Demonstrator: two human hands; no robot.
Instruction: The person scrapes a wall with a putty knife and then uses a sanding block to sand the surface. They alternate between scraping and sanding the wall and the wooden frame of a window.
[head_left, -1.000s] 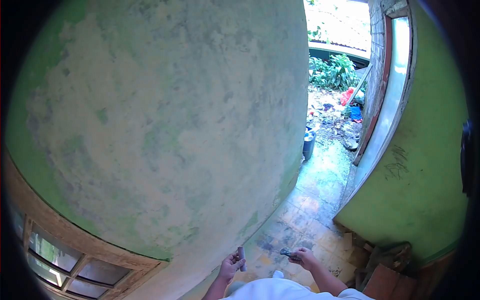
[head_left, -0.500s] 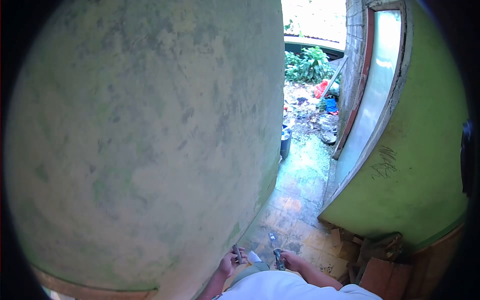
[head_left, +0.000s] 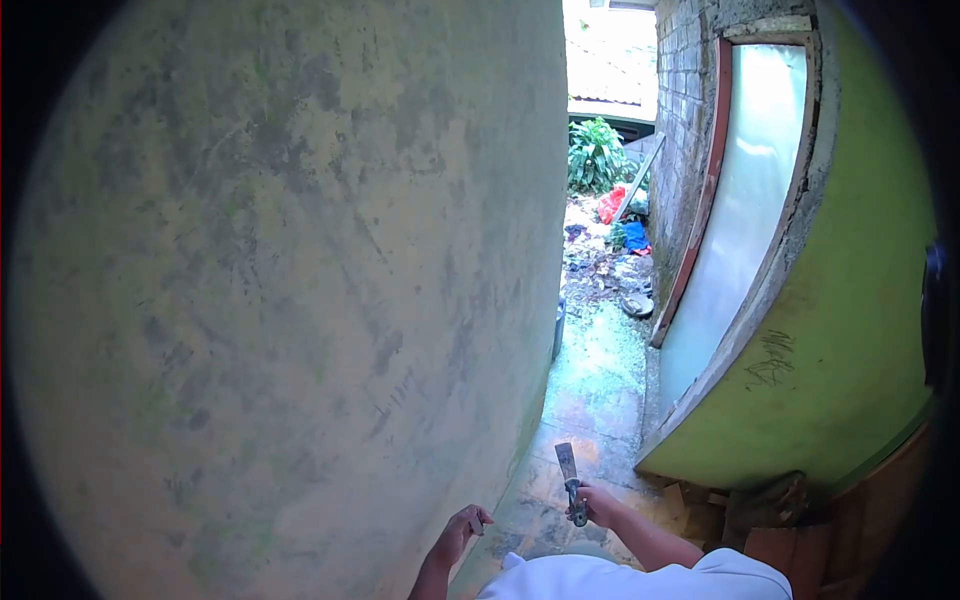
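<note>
My right hand (head_left: 598, 506) is closed around the handle of a putty knife (head_left: 566, 462), whose flat metal blade points up and away from me above the tiled floor. My left hand (head_left: 456, 534) is beside the foot of the large wall, with its fingers curled around a small grey piece (head_left: 477, 525). Most of that piece is hidden by the fingers, so I cannot make out its kind. The wall (head_left: 300, 300) on my left has a blotchy surface of cream, pale green and grey patches.
A tiled passage (head_left: 595, 385) leads out to plants (head_left: 597, 155) and scattered rubbish (head_left: 600, 265). On the right stand a framed frosted panel (head_left: 735, 200) and a green wall (head_left: 840, 370) with scribbles. Wood and cardboard pieces (head_left: 770, 505) lie at its base.
The putty knife has risen in my right hand, and its blade shows more clearly. My left hand has lowered slightly, and less of the grey piece shows. My view has turned slightly right.
</note>
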